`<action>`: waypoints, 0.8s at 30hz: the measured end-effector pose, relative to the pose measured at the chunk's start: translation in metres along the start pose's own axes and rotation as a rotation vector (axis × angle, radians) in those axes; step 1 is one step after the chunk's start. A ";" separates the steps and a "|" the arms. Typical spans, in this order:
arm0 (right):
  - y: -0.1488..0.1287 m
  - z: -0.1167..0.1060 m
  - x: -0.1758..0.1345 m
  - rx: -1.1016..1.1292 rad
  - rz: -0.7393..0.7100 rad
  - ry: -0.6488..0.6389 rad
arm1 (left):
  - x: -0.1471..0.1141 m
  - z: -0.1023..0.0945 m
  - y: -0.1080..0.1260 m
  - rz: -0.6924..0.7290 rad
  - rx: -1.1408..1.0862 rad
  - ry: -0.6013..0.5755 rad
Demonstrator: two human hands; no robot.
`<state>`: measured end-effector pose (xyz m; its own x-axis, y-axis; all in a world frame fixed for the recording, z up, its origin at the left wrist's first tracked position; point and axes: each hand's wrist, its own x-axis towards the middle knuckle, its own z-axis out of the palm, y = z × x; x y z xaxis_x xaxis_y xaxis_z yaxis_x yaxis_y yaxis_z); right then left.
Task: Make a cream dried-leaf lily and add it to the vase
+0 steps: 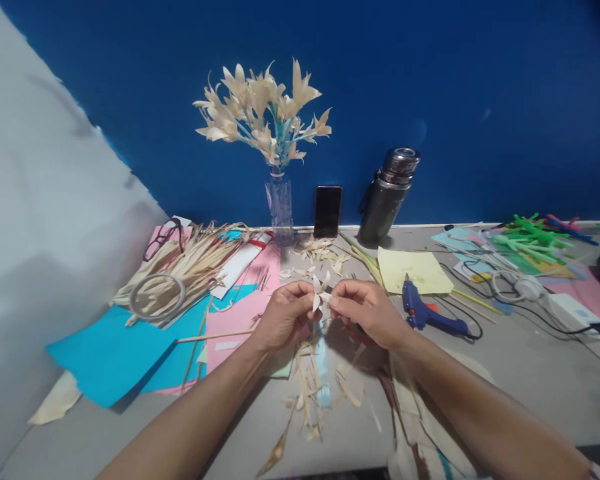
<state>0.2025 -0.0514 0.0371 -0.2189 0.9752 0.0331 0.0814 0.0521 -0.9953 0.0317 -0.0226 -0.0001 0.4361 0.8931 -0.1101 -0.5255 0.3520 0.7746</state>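
Between my two hands, over the middle of the table, is a small cream husk flower [318, 291] with pointed petals. My left hand [291, 308] pinches it from the left, thumb and fingertips together. From the other side, the closed fingertips of my right hand [363, 307] grip one of its petals. Below the hands a light blue strip [323, 373] runs toward me, with husk scraps [306, 393] around it. Something red shows partly beneath my right hand; its kind is hidden. A blue glue gun [430, 312] lies to the right, its nozzle on a yellow paper [420, 267].
Husk flowers [260, 100] stand in a clear bottle [281, 207] by the blue wall, near a phone [328, 211] and a tilted flask [387, 200]. Left are dried husks [205, 257], a tape roll [157, 297] and blue paper [115, 353]. Right are cables and green pipe cleaners [533, 240].
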 end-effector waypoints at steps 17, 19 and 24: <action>0.015 -0.011 0.006 0.022 0.031 0.021 | 0.001 -0.001 0.003 -0.036 -0.006 -0.038; 0.014 -0.010 0.006 -0.039 0.001 0.042 | 0.001 -0.002 0.003 -0.036 -0.008 -0.056; 0.015 -0.016 0.010 -0.305 -0.103 0.125 | 0.000 -0.001 0.004 -0.024 -0.003 -0.049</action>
<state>0.2166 -0.0371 0.0238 -0.1213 0.9793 0.1619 0.3561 0.1952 -0.9139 0.0290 -0.0212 0.0027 0.4841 0.8695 -0.0982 -0.5163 0.3744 0.7702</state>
